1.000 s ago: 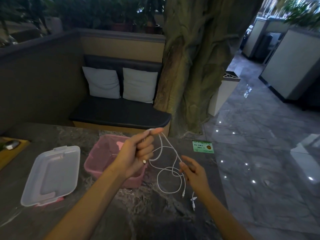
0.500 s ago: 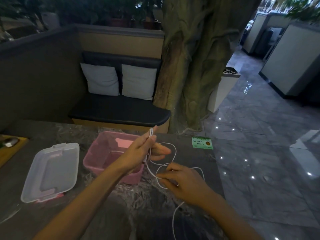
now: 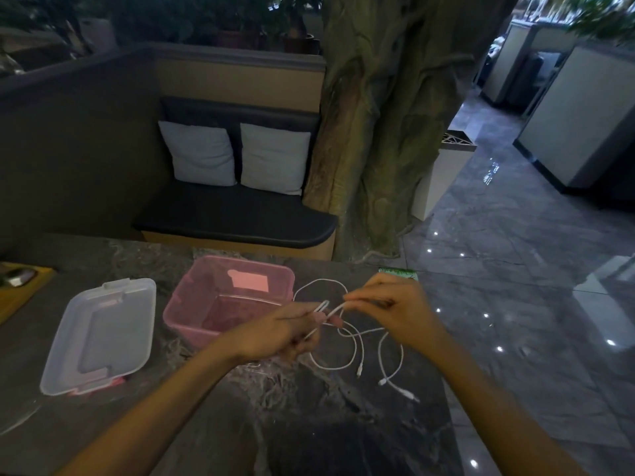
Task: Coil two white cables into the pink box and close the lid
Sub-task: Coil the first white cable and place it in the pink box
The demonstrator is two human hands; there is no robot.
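The pink box [image 3: 192,312] stands open on the dark marble table, nothing visible inside it. Its clear lid [image 3: 99,334] lies flat to the left. Just right of the box, my left hand [image 3: 281,333] is closed on a folded stretch of white cable [image 3: 354,352]. My right hand [image 3: 395,304] pinches the same cable a little further right. Loops arch behind both hands and hang below them. Two plug ends rest on the table, one cable end [image 3: 405,393] stretching furthest right. I cannot tell whether the loops belong to one cable or two.
A wooden tray [image 3: 20,293] holding a small object sits at the table's left edge. A green card [image 3: 400,273] lies at the far edge behind my right hand. The table's right edge drops to a glossy floor. A bench with two cushions stands beyond.
My right hand rose from below the left hand to level with it, on its right. The left hand dropped lower. A new loop formed behind the hands and the plug ends landed on the table.
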